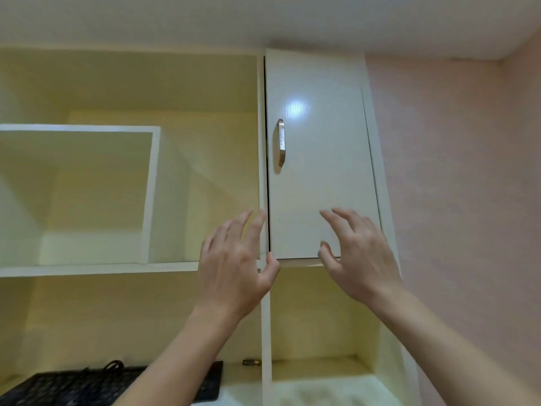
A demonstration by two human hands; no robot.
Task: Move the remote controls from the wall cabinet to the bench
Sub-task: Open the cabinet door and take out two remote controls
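Note:
A white wall cabinet door (319,159) with a metal handle (281,142) is closed, high on the right of the shelving. My left hand (237,265) is raised with fingers spread, just left of the door's lower left corner. My right hand (357,253) is also spread, its fingers over the door's lower right part and its thumb at the bottom edge. Neither hand holds anything. No remote control is visible; the inside of the cabinet is hidden behind the door.
Open yellowish shelves (131,171) fill the left, with a white divider panel (150,194). A black keyboard with cables (87,385) lies on the lower shelf, a small metal object (251,362) beside it. A pink wall (468,200) stands to the right.

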